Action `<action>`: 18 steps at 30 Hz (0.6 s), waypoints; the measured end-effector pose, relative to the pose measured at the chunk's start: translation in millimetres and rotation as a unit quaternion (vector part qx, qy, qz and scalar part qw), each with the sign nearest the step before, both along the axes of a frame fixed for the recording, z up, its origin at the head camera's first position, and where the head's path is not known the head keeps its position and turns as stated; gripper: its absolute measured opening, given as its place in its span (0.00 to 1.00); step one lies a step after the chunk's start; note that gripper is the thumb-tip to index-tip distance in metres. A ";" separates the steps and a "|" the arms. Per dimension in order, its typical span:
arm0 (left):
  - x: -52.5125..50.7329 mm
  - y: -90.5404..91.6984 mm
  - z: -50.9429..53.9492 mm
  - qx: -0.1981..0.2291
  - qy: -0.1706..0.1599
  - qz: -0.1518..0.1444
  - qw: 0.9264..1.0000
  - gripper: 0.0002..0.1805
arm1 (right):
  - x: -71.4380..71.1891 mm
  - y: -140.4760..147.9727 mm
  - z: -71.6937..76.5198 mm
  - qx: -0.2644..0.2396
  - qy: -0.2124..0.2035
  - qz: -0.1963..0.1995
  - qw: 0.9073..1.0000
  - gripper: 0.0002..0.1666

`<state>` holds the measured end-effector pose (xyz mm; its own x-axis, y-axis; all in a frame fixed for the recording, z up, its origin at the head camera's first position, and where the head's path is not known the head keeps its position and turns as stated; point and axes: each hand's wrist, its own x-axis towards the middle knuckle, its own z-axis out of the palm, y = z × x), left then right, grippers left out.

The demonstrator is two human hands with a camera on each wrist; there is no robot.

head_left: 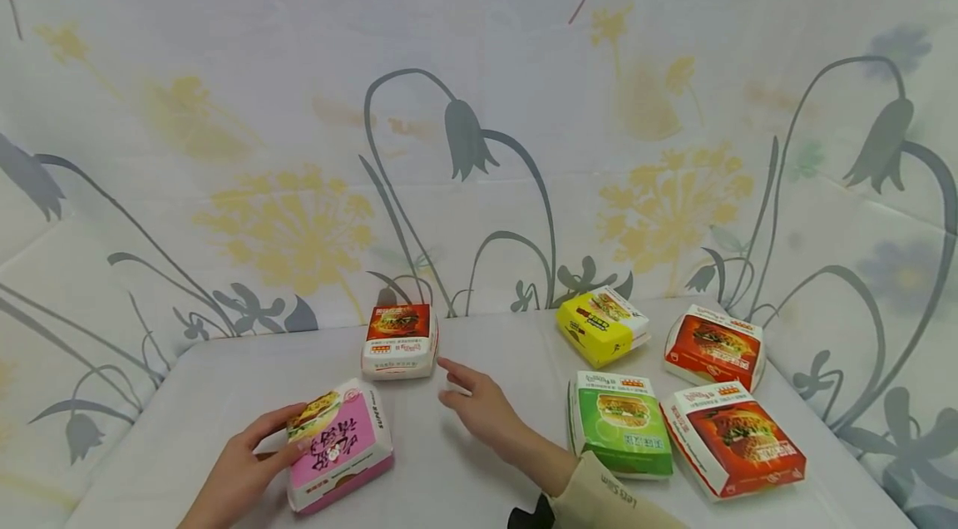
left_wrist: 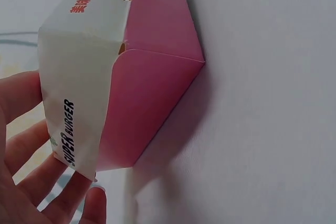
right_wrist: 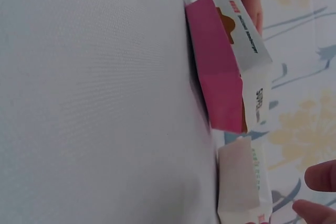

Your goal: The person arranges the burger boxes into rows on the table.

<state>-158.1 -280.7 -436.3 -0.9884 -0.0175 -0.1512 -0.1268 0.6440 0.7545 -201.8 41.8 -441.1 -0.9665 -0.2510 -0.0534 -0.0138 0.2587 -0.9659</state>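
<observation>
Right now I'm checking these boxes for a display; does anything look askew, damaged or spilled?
No spill or obvious damage shows. Slightly untidy, though: the yellow box and front-right red box sit turned at angles, unlike the squarer green box. The pink box at the left hand is angled too.

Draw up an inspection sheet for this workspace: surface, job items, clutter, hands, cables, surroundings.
Surface: white tabletop.
Job's things: pink SUPER BURGER box; rear-centre red-and-white burger box.
Clutter: yellow burger box, green burger box, back-right red burger box, front-right red burger box.
Hands: left hand grips the pink box; right hand, fingers extended, beside the rear-centre box, contact unclear.
Cables: nothing seen.
Surroundings: floral-print backdrop.
</observation>
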 end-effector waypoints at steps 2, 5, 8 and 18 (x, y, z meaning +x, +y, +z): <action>-0.6 7.0 -1.2 0.007 0.004 -0.002 1.000 0.37 | 2.5 -1.1 0.7 0.001 0.001 0.001 1.000 0.29; -2.6 17.2 -3.5 0.017 0.008 -0.005 1.000 0.36 | 4.9 -3.4 1.1 -0.001 0.003 0.003 1.000 0.29; -3.5 26.5 -4.9 0.023 0.015 -0.011 1.000 0.34 | 6.9 -5.2 -0.1 -0.008 0.007 0.015 1.000 0.29; -4.0 56.7 -4.7 0.048 0.030 -0.034 0.998 0.28 | 12.3 -8.6 -4.0 -0.016 -0.004 0.041 0.999 0.31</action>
